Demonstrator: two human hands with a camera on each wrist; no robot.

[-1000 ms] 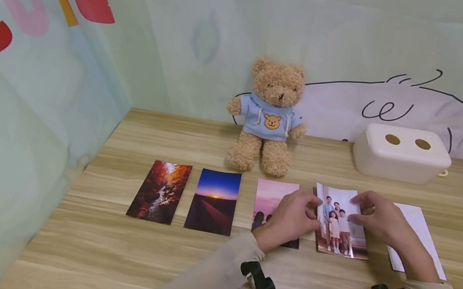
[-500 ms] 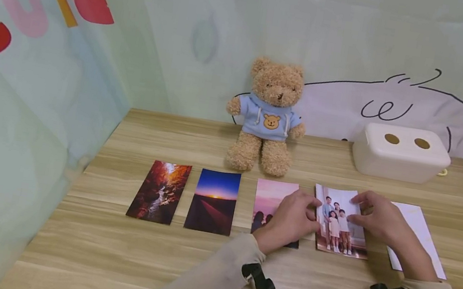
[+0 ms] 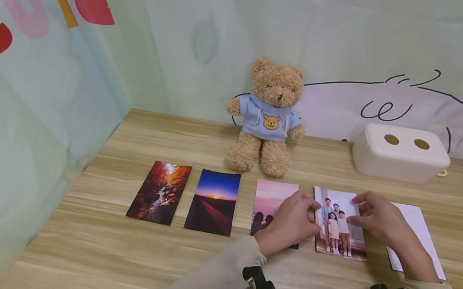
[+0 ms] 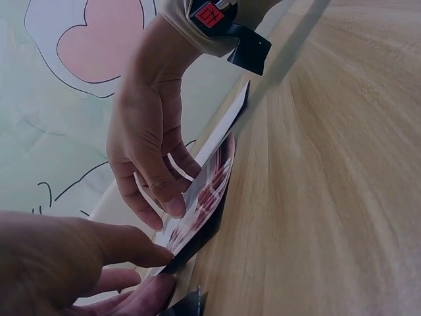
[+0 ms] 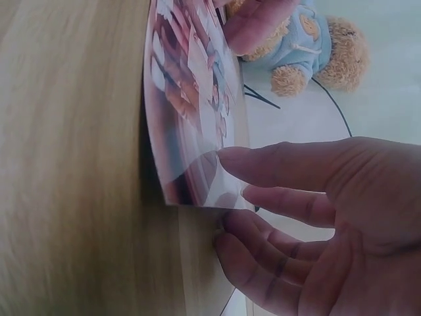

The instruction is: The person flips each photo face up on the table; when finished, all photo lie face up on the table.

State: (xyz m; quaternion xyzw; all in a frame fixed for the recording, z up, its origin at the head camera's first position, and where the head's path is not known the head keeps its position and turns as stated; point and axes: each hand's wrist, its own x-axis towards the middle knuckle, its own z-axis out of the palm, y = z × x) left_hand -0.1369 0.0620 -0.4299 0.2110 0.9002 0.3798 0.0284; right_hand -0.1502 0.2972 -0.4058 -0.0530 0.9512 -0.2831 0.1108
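A family photo (image 3: 335, 226) lies near the right end of a row of prints, between both hands. My left hand (image 3: 292, 220) pinches its left edge, with thumb and fingers at the border in the left wrist view. From the other side my right hand (image 3: 383, 219) holds the right edge; its thumb (image 5: 256, 164) rests on the picture face. The near edge of the photo sits a little above the wood, with a dark shadow under it. Beneath my left hand lies a pink-sky photo (image 3: 274, 194), partly covered. A white card (image 3: 414, 224) is partly hidden behind my right forearm.
An autumn stream photo (image 3: 160, 191) and a sunset road photo (image 3: 213, 201) lie to the left. At the back of the wooden table (image 3: 126, 264), a teddy bear (image 3: 270, 120) in a blue hoodie sits left of a white box (image 3: 399, 158) with two round holes.
Both hands keep their hold at the family photo's sides. The photo has shifted very slightly to the left and its far edge sits a touch lower.
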